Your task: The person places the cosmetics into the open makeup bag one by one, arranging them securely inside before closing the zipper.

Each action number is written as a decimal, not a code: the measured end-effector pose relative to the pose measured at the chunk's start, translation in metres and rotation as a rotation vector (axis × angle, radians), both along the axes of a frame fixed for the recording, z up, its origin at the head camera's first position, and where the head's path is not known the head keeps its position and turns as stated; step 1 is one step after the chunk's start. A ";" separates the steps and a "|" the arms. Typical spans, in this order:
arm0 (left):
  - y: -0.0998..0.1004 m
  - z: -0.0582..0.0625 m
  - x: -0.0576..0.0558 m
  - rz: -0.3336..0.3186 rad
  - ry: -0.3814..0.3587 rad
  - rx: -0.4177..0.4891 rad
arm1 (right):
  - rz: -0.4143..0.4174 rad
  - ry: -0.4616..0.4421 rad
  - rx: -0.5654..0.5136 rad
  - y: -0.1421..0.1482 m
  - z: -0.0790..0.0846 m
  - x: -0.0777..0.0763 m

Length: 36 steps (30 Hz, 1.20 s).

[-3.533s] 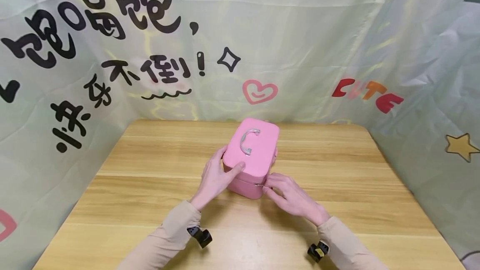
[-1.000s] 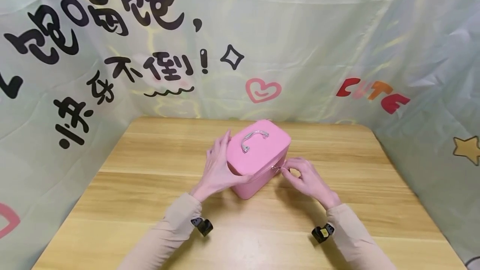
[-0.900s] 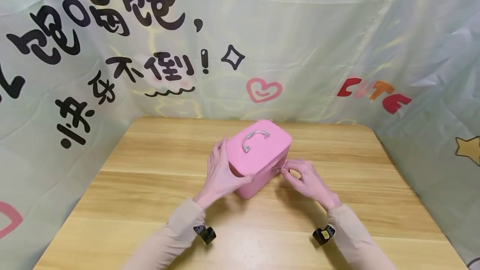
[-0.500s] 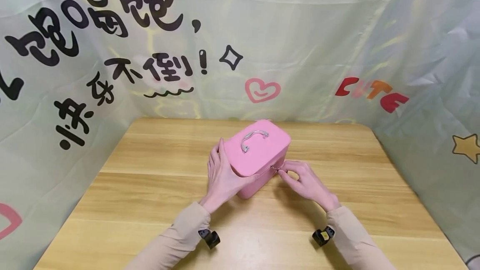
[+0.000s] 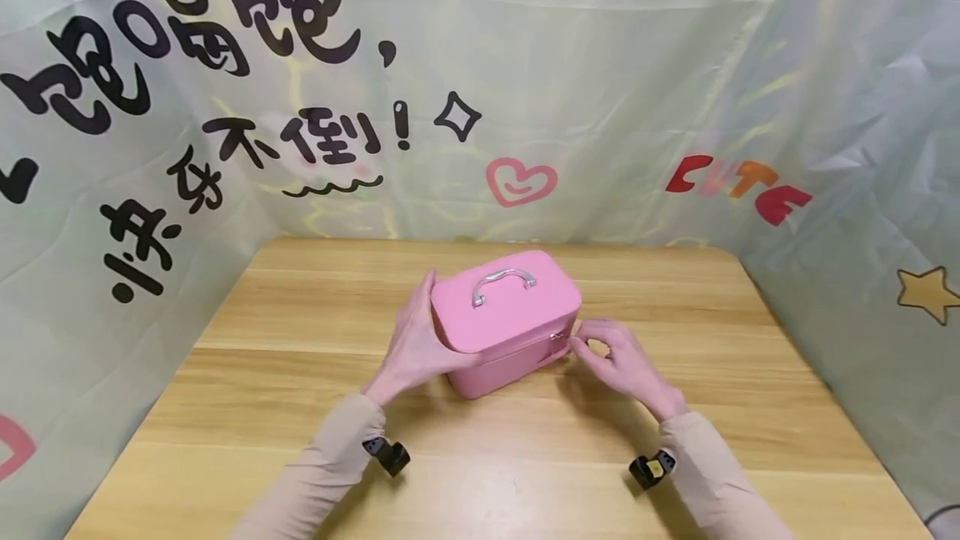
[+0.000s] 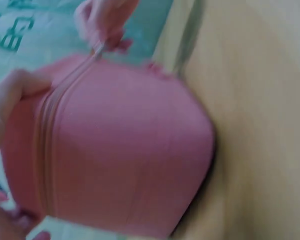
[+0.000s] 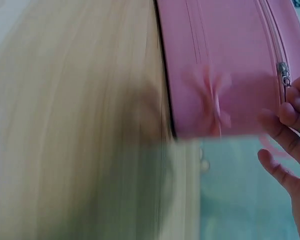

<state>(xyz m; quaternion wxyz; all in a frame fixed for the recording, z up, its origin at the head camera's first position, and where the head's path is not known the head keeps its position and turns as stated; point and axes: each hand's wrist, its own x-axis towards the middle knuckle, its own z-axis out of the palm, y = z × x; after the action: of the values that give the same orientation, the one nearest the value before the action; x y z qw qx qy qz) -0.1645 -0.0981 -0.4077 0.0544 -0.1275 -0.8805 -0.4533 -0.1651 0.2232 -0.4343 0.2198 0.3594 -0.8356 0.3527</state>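
A pink cosmetic case (image 5: pixel 510 307) with a rounded lid and a silver arched handle (image 5: pixel 506 273) stands upright on the wooden table, its lid down. My left hand (image 5: pixel 420 344) grips the lid at the left end, the thumb lying along the front. At the case's right end, my right hand (image 5: pixel 618 361) pinches the zipper pull (image 7: pixel 284 74), thumb against forefinger, with the other fingers spread in the right wrist view. A zipper seam (image 6: pixel 55 115) runs round below the lid. A blurred pink bow (image 7: pixel 212 100) sits on the case side under the pull.
The wooden table (image 5: pixel 300 307) spreads around the case. Pale printed cloth (image 5: pixel 600 65) hangs behind it and at both sides. Each wrist wears a small black camera, like the left one (image 5: pixel 386 455).
The case has turned clockwise, so its long side now faces front. The zipper pull has travelled along that side to the right with my right hand. My left hand has shifted left.
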 end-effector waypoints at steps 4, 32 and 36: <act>-0.022 0.001 -0.012 -0.105 -0.049 0.027 | -0.017 0.008 -0.020 0.009 0.000 0.003; 0.041 0.029 0.018 0.098 0.183 -0.371 | 0.057 -0.142 0.057 -0.002 0.001 0.014; 0.041 0.025 0.013 0.111 0.234 -0.427 | 0.059 -0.143 0.050 -0.002 0.001 0.014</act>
<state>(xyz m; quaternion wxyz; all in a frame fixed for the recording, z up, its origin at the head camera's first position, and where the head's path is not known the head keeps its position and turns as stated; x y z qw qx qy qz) -0.1511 -0.0572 -0.3825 0.1527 -0.1390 -0.9496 -0.2357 -0.1514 0.2213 -0.4336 0.1400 0.3633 -0.8466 0.3629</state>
